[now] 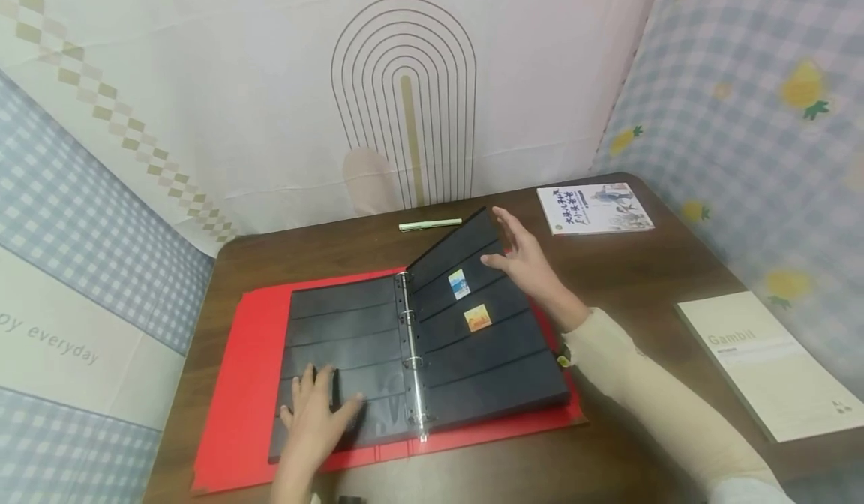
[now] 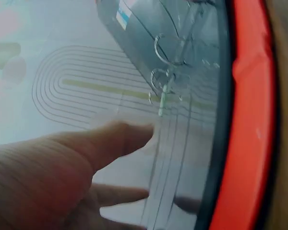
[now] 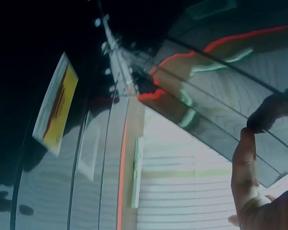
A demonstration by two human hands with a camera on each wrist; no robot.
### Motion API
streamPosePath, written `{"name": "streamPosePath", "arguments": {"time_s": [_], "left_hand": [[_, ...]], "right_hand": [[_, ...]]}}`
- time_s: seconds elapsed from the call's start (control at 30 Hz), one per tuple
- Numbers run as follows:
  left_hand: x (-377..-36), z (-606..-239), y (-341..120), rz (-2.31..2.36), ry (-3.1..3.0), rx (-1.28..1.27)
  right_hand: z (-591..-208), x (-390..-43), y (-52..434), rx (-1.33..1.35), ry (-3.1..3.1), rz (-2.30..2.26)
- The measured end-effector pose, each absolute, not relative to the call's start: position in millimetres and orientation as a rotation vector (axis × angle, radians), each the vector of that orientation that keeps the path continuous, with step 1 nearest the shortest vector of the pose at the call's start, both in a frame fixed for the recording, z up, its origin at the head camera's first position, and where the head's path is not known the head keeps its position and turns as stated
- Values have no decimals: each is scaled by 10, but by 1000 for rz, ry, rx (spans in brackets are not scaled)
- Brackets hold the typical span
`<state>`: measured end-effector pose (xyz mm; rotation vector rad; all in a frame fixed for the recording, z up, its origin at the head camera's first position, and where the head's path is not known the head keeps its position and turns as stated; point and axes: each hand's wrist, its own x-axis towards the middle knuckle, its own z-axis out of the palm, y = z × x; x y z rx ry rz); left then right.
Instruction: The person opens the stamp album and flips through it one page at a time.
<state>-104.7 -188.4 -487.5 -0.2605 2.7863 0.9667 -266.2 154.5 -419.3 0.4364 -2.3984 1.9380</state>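
A red ring binder lies spread out with black pocket pages. My left hand rests on the left page, fingers spread over its glossy clear strips. The right page is tilted up at its far edge. My right hand is at that page's upper right edge, thumb over its front and the other fingers stretched beside the edge. In the right wrist view, a straight fingertip meets its reflection on a glossy sheet. A blue-and-white stamp and an orange-yellow stamp sit in the right page's strips.
Metal rings run down the binder's spine. A pale green pen lies behind it on the brown table. An illustrated booklet is at the back right, and a cream notebook at the right edge. Patterned cloths hang around the table.
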Motion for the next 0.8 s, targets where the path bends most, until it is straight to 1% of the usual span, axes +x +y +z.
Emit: {"name": "streamPosePath", "arguments": {"time_s": [0.37,0.53,0.67,0.8], "left_hand": [[-1043,-4752,-1741,1219,2858,-338],[-1079,-4696,-1674,1290,2909,-318],[-1122,-4631,-1622,1381,2980,-231],[-1170,-4528,-1563,1495,3013,-162]], "right_hand": [[-4071,-2566,1414,362,-2534,2045],[-3983,-2525,1401,482,-2649,2030],[-3920,-2496,1393,582,-2707,2037],[-3882,-2469,1385,625,-2700,2112]]}}
